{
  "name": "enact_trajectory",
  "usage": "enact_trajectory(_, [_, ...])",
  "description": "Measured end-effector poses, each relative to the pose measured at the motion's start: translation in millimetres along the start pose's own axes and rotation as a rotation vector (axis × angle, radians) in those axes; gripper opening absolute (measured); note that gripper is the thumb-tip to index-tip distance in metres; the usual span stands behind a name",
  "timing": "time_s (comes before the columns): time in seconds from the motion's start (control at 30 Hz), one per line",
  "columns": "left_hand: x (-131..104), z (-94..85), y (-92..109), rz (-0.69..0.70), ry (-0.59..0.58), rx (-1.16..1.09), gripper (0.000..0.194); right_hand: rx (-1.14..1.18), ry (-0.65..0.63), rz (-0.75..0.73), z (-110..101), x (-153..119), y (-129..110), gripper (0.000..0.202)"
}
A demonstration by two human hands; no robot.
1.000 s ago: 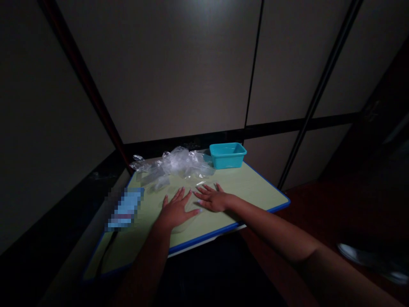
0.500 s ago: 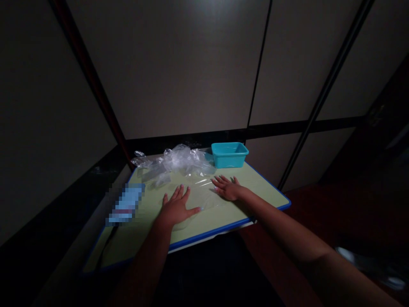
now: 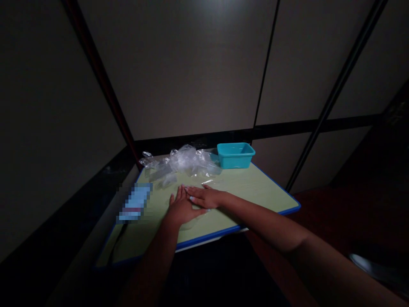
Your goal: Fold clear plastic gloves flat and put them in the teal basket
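Observation:
My left hand (image 3: 182, 209) lies flat on the table with its fingers spread, over part of a clear plastic bag (image 3: 196, 218). My right hand (image 3: 204, 198) is stretched out flat beside it, its fingertips reaching the left hand's fingers. Most of the bag is hidden beneath the two hands, and only thin see-through edges and a shiny crease show. Just beyond the fingers sits a crumpled heap of clear plastic bags (image 3: 185, 161).
The light green table (image 3: 255, 187) has a blue edge. A turquoise plastic basket (image 3: 235, 160) stands at its back right. On the left lies a blurred-out light blue rectangular item (image 3: 136, 201) with a dark strap (image 3: 116, 243). Cabinet panels (image 3: 191, 76) rise behind the table.
My right hand has slid left across the plastic bag until it meets my left hand. The left hand stays in place on the table. The view has shifted slightly.

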State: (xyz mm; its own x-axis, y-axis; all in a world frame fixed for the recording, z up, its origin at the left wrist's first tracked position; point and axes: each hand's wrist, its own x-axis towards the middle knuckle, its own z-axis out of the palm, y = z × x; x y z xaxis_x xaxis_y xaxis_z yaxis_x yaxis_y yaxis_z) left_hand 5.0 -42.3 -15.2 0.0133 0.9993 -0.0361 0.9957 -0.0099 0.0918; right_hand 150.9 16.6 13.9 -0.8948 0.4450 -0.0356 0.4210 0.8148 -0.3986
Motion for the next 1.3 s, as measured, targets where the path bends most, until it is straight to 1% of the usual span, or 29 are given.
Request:
enact_trajectory(0.1, [1,2.8,-1,-0.016,0.009,0.008,0.111,-0.031,-0.020,0.040,-1,12,16,0.063])
enact_trajectory(0.2, [1,3.3,0,-0.026,-0.008,0.021,0.113,-0.085,-0.034,0.053,-5,21,31,0.061])
enact_trajectory(0.33, [-1,0.5,1,-0.027,-0.014,0.023,0.118,-0.113,-0.027,0.061,-11,35,44,0.060])
enact_trajectory(0.63, [-2,-3.4,3,-0.038,-0.026,0.035,0.120,-0.168,-0.056,0.096,-17,74,56,0.061])
enact_trajectory(0.77, [-2,-2.1,3,-0.035,-0.030,0.046,0.117,-0.128,-0.016,0.076,-22,80,56,0.063])
enact_trajectory(0.87, [-3,-1.3,2,-0.037,-0.015,0.054,0.116,-0.111,0.048,0.021,-29,69,50,0.060])
enact_trajectory(0.97, [-4,-2.4,1,-0.033,0.029,0.065,0.110,-0.149,0.084,0.015,-35,42,44,0.060])
enact_trajectory(1.07, [-5,-6.7,0,-0.032,0.142,0.075,0.092,-0.201,0.069,0.073,-36,6,46,0.062])
enact_trajectory(1.17, [-4,-13.7,-2,-0.020,0.289,0.063,0.071,-0.189,0.076,0.153,-29,-25,54,0.064])
enact_trajectory(1.23, [-4,-18.7,-4,0.015,0.347,0.036,0.059,-0.171,0.082,0.186,-23,-38,59,0.064])
enact_trajectory(1.3, [-7,-22.9,-8,0.057,0.378,-0.009,0.048,-0.156,0.091,0.207,-16,-45,63,0.065])
